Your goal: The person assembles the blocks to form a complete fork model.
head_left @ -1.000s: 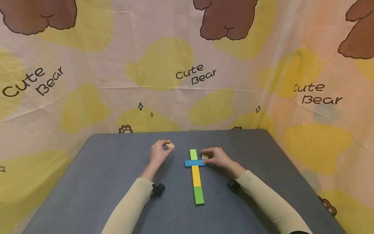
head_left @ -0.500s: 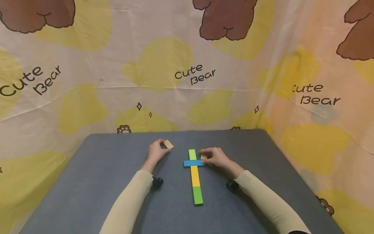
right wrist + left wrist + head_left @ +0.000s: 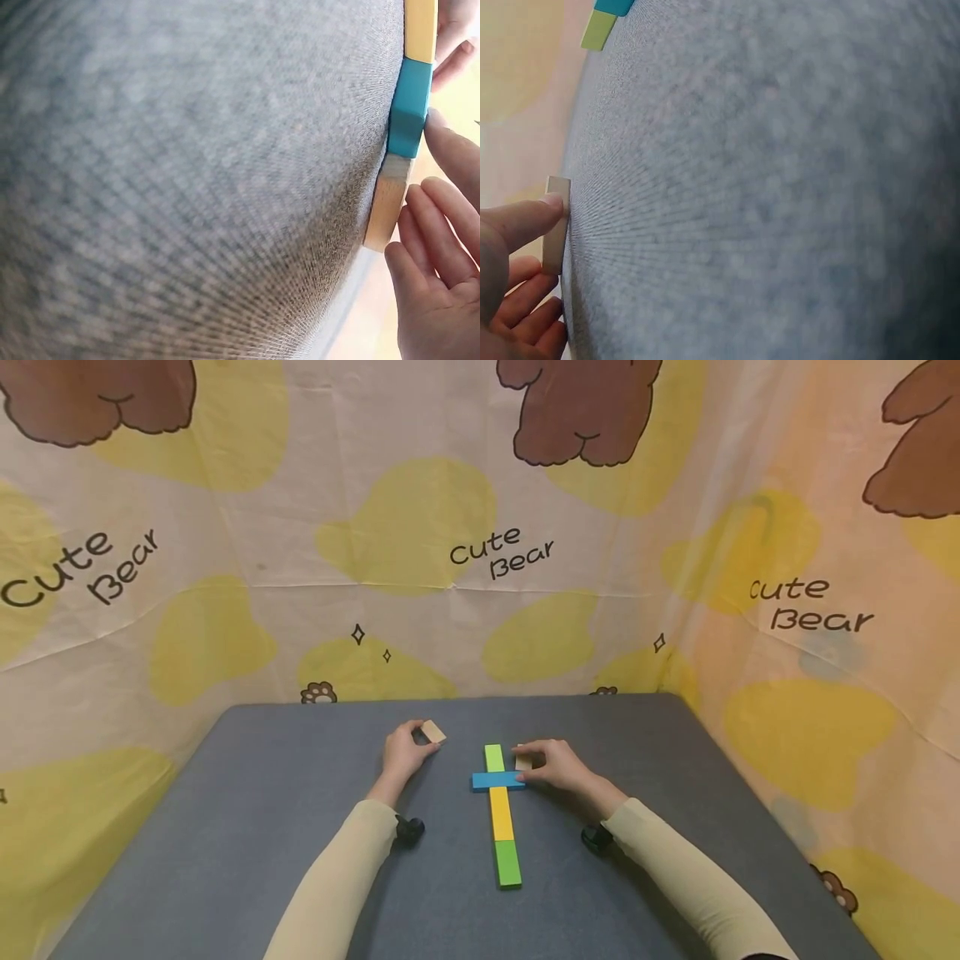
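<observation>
My left hand (image 3: 402, 753) pinches a plain wooden block (image 3: 432, 732) between thumb and fingers, left of the row. In the left wrist view the thumb presses on that block (image 3: 556, 225) close to the tabletop. To the right, my right hand (image 3: 558, 763) spans a second plain wooden block (image 3: 523, 758), with its thumb at the right end of a blue block (image 3: 487, 782). The right wrist view has this wooden block (image 3: 386, 206) against the blue block (image 3: 409, 109). A light green block (image 3: 494, 757) lies beyond the blue one; a yellow block (image 3: 501, 814) lies on its near side.
A darker green block (image 3: 507, 864) ends the row at the near side. Everything rests on a grey cloth-covered table (image 3: 247, 827). A printed curtain (image 3: 420, 527) hangs behind and at both sides. Dark wrist cameras are strapped to both wrists.
My left hand has shifted slightly to the left, and its fingers now uncover more of the wooden block. The right hand and the coloured row look unchanged.
</observation>
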### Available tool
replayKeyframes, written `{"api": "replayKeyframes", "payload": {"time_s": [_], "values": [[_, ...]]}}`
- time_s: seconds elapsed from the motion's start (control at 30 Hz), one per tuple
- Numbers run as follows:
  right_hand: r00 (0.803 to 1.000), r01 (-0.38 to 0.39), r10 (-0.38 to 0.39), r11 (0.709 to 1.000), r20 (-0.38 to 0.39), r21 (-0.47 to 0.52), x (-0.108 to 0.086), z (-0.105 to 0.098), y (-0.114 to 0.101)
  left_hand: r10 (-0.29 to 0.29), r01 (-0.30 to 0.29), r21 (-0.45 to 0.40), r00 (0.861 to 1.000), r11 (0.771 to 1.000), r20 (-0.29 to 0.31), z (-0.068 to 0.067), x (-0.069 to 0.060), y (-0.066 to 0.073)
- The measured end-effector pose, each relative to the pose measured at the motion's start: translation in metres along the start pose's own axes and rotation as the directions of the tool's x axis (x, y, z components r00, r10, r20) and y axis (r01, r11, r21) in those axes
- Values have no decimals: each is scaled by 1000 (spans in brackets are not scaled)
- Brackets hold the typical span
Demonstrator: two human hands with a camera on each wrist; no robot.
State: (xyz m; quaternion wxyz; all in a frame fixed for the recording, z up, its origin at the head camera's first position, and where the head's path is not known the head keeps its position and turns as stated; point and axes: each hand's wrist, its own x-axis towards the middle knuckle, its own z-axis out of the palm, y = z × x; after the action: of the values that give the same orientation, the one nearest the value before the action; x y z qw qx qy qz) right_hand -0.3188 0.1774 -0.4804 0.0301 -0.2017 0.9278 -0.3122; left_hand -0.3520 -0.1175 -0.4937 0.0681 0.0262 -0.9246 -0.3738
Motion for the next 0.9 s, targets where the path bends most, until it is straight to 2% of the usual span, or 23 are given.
{"api": "replayKeyframes", "payload": {"time_s": [0.23,0.43,0.9], "values": [[1000,-3,3,1000,1,8,-1,2,-2,2,-2,-1,1000,1000,10,-2,-1,-3],[1000,7,-7,1000,3,8,1,3,-2,8,-9,-40,1000,999,-12,-4,-2,-4],[1000,24,-24,1000,5,-12,-2,0,-1,50,-55,-169,998,984,-30,-3,-19,16]]}}
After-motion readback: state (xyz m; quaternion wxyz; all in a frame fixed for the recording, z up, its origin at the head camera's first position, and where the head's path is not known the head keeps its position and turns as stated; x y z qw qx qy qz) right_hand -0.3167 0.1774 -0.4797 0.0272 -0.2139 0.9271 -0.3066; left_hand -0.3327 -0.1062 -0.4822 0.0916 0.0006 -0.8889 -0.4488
